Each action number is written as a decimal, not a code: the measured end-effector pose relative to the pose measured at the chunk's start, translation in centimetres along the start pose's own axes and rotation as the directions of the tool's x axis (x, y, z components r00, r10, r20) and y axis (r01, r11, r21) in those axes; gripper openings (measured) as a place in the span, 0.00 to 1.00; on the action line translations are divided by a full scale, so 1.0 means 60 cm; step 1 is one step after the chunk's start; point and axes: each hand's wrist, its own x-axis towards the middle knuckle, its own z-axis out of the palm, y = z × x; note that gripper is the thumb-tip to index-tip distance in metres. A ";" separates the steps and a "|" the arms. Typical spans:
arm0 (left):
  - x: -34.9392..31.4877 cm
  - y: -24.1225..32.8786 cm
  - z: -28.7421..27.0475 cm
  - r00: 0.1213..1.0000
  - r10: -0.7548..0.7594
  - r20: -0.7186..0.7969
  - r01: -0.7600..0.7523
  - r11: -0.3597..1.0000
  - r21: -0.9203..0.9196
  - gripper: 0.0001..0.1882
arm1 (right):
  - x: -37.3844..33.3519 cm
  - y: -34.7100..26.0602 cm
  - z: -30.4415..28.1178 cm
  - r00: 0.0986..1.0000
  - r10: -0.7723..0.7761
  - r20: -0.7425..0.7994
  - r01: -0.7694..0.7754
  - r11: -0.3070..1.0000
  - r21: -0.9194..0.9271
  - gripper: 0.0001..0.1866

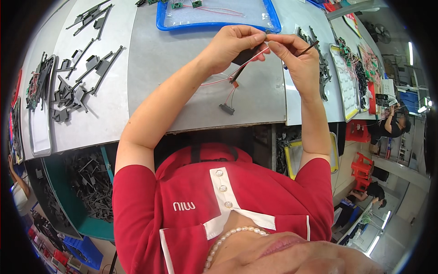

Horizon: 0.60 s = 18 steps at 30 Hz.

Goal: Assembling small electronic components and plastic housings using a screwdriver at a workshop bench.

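Above the grey table, both hands meet at a black plastic bracket [243, 55] with thin arms. My left hand [233, 44] is closed on it, thumb and index finger pinching near its top. My right hand [295, 55] is closed too, its fingertips pressed together beside the left ones; a slim dark arm sticks out past its fingers. Red and white wires [244, 64] run from the fingertips down to the left. Below hang a small orange piece [235, 84] and, on thin leads, a small black part [226, 109]. The fingers hide what lies exactly between the tips.
A blue-rimmed tray [219, 25] with green circuit boards and wires stands beyond my hands. Black brackets [98, 68] lie at the left and more [323, 68] at the right. Farther right is a yellow-rimmed tray [345, 84]. A green bin [91, 226] of black parts sits below left.
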 end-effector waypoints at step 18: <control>-0.028 -0.002 0.016 0.999 0.049 0.024 -0.053 0.959 0.277 0.15 | 0.011 0.017 -0.011 0.998 0.048 -0.042 -0.050 0.998 -0.043 0.09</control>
